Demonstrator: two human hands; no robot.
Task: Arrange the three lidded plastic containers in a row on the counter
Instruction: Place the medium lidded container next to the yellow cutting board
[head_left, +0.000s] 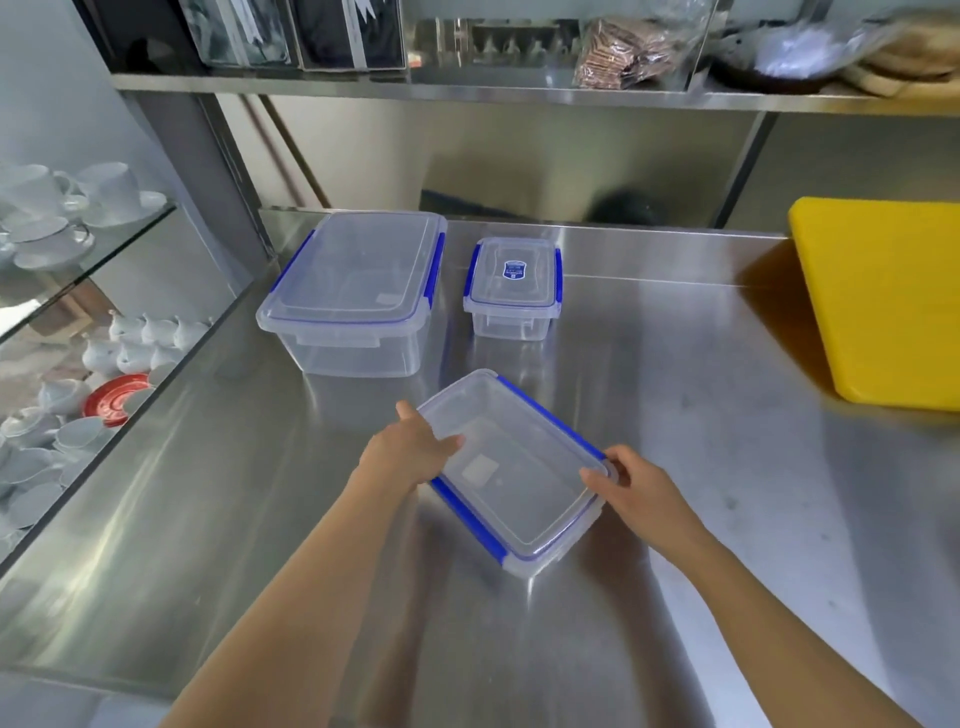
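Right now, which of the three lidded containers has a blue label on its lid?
The smallest container, at the back, right of the large container. The medium container between the hands shows no blue label.

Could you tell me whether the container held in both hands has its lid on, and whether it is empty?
Lid on and empty: the medium container shows a clear lid over its rim, nothing visible inside.

The counter (649, 364) was brushed steel, shiny and reflective. The three containers (511, 473) were clear, smooth plastic with blue clips. The yellow board (883, 296) looked matt plastic; the shelf (88, 270) was glass.
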